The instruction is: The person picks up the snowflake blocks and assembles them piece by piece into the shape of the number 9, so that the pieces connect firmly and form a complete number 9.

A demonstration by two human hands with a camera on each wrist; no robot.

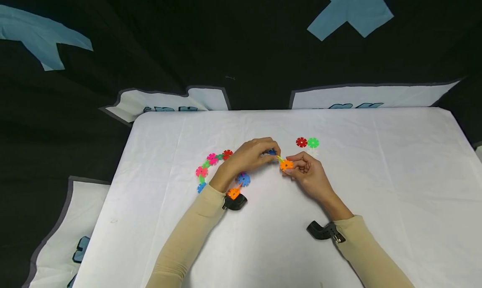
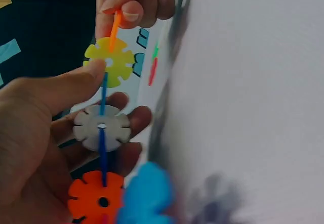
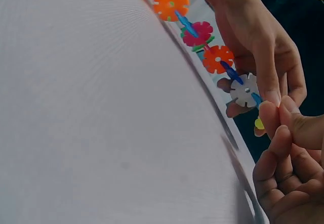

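My left hand (image 1: 253, 155) pinches a yellow notched plastic disc (image 2: 119, 57), thumb on its face. Opposite it, my right hand (image 1: 311, 175) pinches an orange notched disc (image 1: 286, 165) by its edge. The orange disc stands edge-on to the yellow one, its rim at the yellow disc's notch in the left wrist view. From the yellow disc a chain of interlocked discs runs across my left palm: a blue one seen edge-on, a grey-white disc (image 2: 91, 133), a dark blue one and an orange-red disc (image 2: 83, 196). My left forearm hides part of the chain in the head view.
The rest of the chain curves over the white table (image 1: 376, 187), with pink discs (image 1: 201, 171) at left and a blue disc (image 1: 244, 179) by the left wrist. Loose red (image 1: 301, 142) and green (image 1: 313, 142) discs lie side by side beyond my right hand. Dark cloth hangs behind the table.
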